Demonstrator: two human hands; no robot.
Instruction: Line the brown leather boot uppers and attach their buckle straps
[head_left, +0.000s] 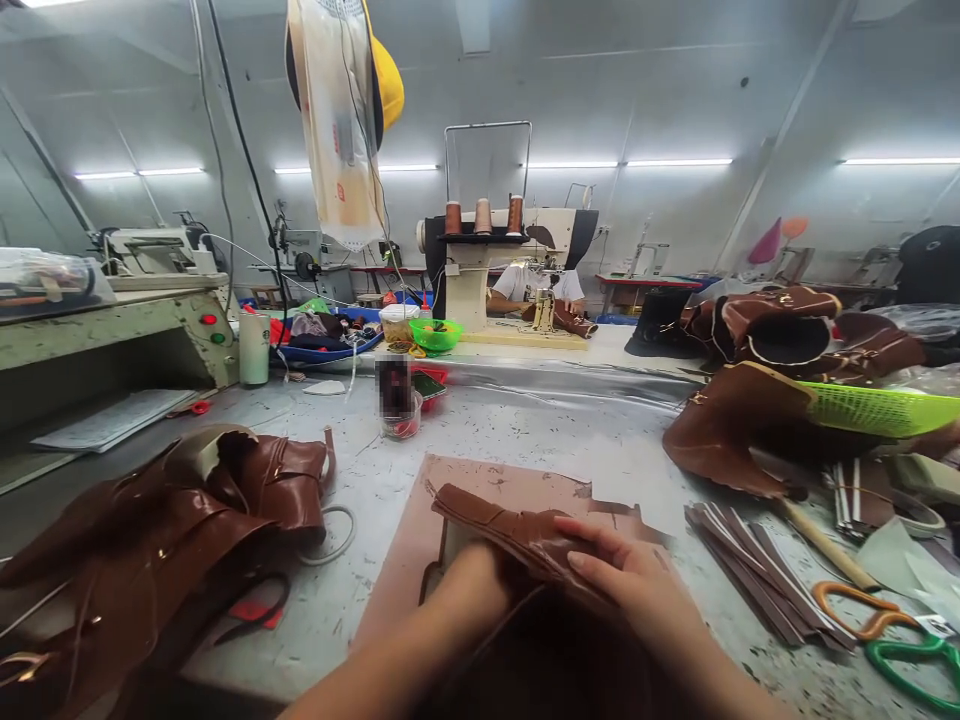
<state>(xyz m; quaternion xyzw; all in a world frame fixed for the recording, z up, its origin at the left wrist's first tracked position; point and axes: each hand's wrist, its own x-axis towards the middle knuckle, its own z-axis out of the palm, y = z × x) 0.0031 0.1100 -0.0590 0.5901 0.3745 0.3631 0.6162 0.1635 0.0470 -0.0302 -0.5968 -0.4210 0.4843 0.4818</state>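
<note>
A brown leather boot upper (517, 530) is between my hands above the pinkish-brown work board (457, 475). My left hand (480, 580) reaches in under its edge, and the leather hides the fingers. On the outer side lies my right hand (622, 570), its thumb and fingers gripping the leather. The lower part of the upper hangs toward me in dark shadow. Left of my hands is a pile of brown leather uppers (202, 530) with straps and gold-coloured fittings.
To the right lie brown and white strips (765, 570), scissors (885, 635) and a wooden-handled tool (832, 545). More leather uppers (735, 430) lean by a green basket (885, 408). A sewing machine (469, 285) stands ahead, with a person (517, 285) behind it. A cup (254, 345) stands left.
</note>
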